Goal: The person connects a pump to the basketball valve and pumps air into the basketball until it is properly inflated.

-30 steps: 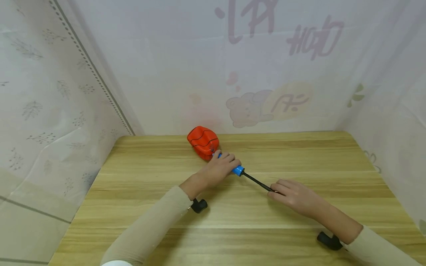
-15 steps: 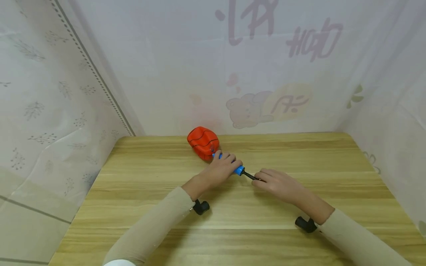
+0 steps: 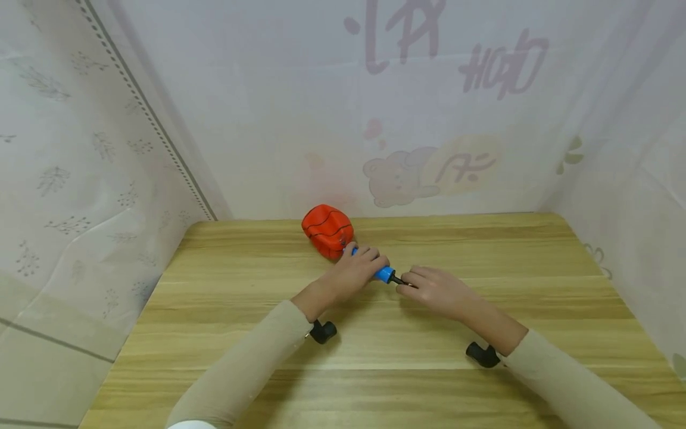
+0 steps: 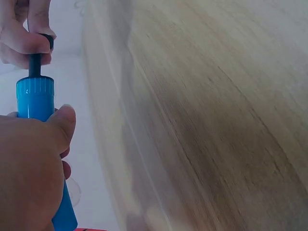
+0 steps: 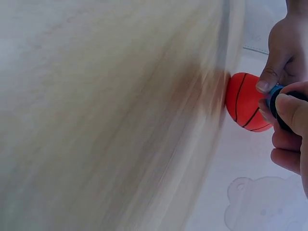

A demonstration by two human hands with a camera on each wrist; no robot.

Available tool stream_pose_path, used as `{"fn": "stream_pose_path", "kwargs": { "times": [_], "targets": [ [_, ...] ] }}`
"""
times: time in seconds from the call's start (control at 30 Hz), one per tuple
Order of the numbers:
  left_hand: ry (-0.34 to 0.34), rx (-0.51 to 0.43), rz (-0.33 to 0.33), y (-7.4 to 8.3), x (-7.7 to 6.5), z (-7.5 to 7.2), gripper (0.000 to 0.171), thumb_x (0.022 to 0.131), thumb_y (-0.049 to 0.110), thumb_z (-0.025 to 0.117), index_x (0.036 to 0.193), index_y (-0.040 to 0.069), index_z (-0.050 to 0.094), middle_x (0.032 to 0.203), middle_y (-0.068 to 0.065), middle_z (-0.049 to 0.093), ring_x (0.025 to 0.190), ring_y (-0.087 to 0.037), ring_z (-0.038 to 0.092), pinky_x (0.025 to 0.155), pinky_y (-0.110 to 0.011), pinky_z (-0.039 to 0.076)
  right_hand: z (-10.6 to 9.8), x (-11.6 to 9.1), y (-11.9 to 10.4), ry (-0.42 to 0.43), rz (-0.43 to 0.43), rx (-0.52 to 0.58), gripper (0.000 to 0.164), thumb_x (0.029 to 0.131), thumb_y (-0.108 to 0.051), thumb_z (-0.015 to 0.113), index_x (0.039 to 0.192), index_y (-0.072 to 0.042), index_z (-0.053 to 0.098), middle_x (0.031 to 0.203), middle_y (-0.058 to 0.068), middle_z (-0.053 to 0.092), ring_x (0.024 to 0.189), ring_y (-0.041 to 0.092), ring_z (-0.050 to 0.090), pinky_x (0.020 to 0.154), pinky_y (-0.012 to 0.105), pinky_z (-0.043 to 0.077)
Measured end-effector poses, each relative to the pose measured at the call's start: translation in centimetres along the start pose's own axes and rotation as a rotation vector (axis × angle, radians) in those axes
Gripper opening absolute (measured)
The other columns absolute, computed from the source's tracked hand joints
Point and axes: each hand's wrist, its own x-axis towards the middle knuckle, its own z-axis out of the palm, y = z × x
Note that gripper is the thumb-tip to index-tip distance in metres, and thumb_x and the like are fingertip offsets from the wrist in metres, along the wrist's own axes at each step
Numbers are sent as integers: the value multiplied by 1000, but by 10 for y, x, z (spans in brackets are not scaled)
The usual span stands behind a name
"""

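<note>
A blue hand pump (image 3: 384,274) slants across the middle of the table in the head view. My left hand (image 3: 351,275) grips its barrel, thumb and fingers wrapped round it in the left wrist view. At the pump's far end sits a dented red ball (image 3: 328,231) with black lines, seemingly soft; my left fingers hide most of the join. My right hand (image 3: 436,292) pinches the black handle (image 4: 48,41) at the end of the pump's rod. Only a short length of black rod (image 4: 34,66) shows between barrel and handle.
The wood-grain table (image 3: 407,393) ends at a pale printed cloth (image 3: 268,119) behind it, with more cloth at both sides. A black wrist-worn piece (image 3: 323,332) hangs under the left wrist, and another black piece (image 3: 482,355) under the right.
My right hand has moved left and away toward the barrel, pushing the rod in so that less of it shows. My left hand and the ball stay in nearly the same place.
</note>
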Motion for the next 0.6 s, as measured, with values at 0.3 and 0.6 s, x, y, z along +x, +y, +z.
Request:
{"fn": "stream_pose_path", "kwargs": {
  "times": [0.3, 0.6],
  "targets": [
    [15, -9, -11, -1, -2, 0, 21, 105, 29, 54, 125, 22, 58, 114, 4, 56, 117, -20, 48, 108, -52, 33, -22, -23, -11, 5, -11, 1, 46, 113, -11, 21, 101, -7, 66, 94, 6, 63, 78, 17, 60, 68, 26, 54],
    [27, -39, -15, -5, -4, -3, 20, 105, 24, 55, 125, 21, 57, 112, 3, 55, 114, -20, 48, 107, -52, 32, -45, -45, -22, 5, 25, 43, 48, 113, -11, 24, 99, -6, 69, 96, 7, 65, 80, 16, 61, 68, 27, 55]
  ]
}}
